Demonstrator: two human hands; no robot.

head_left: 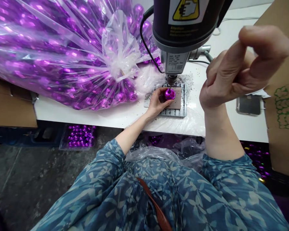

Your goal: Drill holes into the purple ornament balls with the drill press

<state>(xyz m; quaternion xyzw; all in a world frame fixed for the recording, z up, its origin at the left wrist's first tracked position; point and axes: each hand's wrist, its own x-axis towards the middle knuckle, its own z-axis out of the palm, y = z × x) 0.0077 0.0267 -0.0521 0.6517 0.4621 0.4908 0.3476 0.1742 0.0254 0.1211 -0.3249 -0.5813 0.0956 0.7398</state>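
Note:
My left hand point(157, 102) is closed around a shiny purple ball point(170, 94) and holds it on a small brown block point(177, 100) under the bit of a drill press point(183, 29). The bit touches the top of the ball. My right hand point(240, 64) is raised close to the camera beside the machine's right side, fingers curled round the press's lever handle point(205, 51), most of which is hidden behind the hand.
A big clear plastic bag point(62, 51) full of purple balls lies on the white table point(245, 128) at the left. A metal grid plate point(173, 112) sits under the block. A phone point(249, 105) lies at the right, cardboard boxes point(283, 106) beside it. A tray of purple balls point(78, 136) sits on the floor.

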